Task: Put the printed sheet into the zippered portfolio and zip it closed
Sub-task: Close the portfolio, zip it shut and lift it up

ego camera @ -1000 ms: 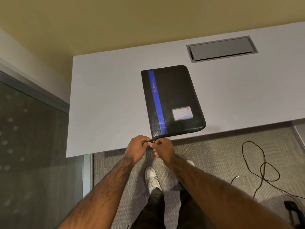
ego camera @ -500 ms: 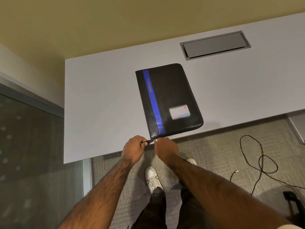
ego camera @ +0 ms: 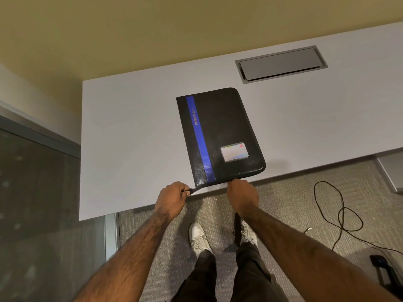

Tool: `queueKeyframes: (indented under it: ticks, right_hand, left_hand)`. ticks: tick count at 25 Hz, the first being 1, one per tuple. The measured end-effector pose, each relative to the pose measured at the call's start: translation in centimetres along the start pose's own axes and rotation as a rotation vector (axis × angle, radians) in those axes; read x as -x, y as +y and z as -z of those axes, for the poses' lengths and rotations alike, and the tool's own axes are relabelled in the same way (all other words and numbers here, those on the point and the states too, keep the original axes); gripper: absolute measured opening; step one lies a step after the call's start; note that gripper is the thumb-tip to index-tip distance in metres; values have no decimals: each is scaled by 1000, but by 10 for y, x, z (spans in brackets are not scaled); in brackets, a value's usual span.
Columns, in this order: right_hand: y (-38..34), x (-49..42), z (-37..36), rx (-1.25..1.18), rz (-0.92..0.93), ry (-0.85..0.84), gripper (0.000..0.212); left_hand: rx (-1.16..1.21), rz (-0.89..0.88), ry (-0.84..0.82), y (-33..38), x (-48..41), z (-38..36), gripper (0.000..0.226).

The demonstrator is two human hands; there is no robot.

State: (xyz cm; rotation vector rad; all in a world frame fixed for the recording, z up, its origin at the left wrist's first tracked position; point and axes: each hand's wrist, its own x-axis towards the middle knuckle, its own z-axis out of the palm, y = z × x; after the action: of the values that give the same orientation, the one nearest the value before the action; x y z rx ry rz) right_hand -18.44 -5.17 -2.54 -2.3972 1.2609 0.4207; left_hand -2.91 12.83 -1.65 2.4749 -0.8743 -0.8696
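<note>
The black zippered portfolio with a blue stripe and a small card on its cover lies closed flat on the white table, its near edge at the table's front edge. My left hand pinches a small black tab at the portfolio's near left corner. My right hand is closed with its fingertips on the portfolio's near edge, right of the blue stripe; what it pinches is hidden. The printed sheet is not visible.
A grey cable hatch is set into the table at the back right. A black cable loops on the carpet at the right, and my white shoes stand below the table edge. A glass panel rises at the left.
My right hand has slid to the right along the portfolio's near edge, away from my left hand. My left hand has kept its pinch at the near left corner.
</note>
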Motion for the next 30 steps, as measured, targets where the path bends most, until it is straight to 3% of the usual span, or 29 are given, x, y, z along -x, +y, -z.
queueKeyframes:
  ticks: [12, 16, 22, 26, 30]
  right_hand:
    - [91, -33, 48, 85, -5, -3, 20]
    - [117, -56, 70, 230, 182, -19, 16]
    - [142, -101, 97, 424, 619, -31, 21]
    - [145, -131, 113, 444, 795, -15, 24]
    - [145, -148, 124, 467, 849, 5, 23]
  left_hand:
    - [-143, 57, 17, 10, 0, 4, 13]
    - [-186, 105, 19, 17, 1, 3, 14]
    - [-303, 128, -16, 37, 0, 10, 18]
    - [-321, 61, -111, 45, -8, 13, 29]
    - [-426, -80, -239, 40, -21, 14, 24]
